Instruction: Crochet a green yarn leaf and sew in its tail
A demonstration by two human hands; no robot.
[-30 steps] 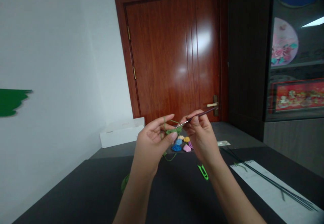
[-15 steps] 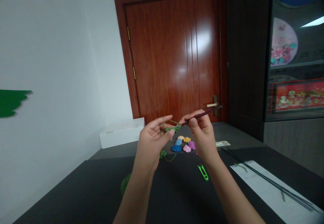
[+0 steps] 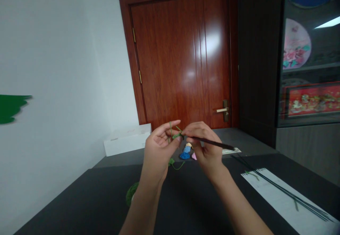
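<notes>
The left hand (image 3: 162, 143) has its index finger stretched out, and a strand of green yarn (image 3: 170, 131) passes around it. The thumb and another finger of this hand are pinched together on a small green yarn piece (image 3: 175, 135), which is held above the far part of the table (image 3: 79, 199). The right hand (image 3: 204, 143) has its fingers closed around a thin dark tool (image 3: 216, 143); its fingertips are at the green yarn piece, and the tip of the tool I cannot see.

Near the far left corner of the table is a white box (image 3: 127, 144); what is inside, I cannot tell. Behind the right edge, a glass cabinet (image 3: 283, 50) contains a round pink panel (image 3: 296, 45) and a red framed picture (image 3: 313, 100).

Toward the far edge lie small yarn flowers (image 3: 185, 155), partly covered by the right hand. Dark green stems (image 3: 288, 193) lie across white paper (image 3: 276, 203) by the right edge. A green yarn ball (image 3: 130, 194) is beside the left forearm.
</notes>
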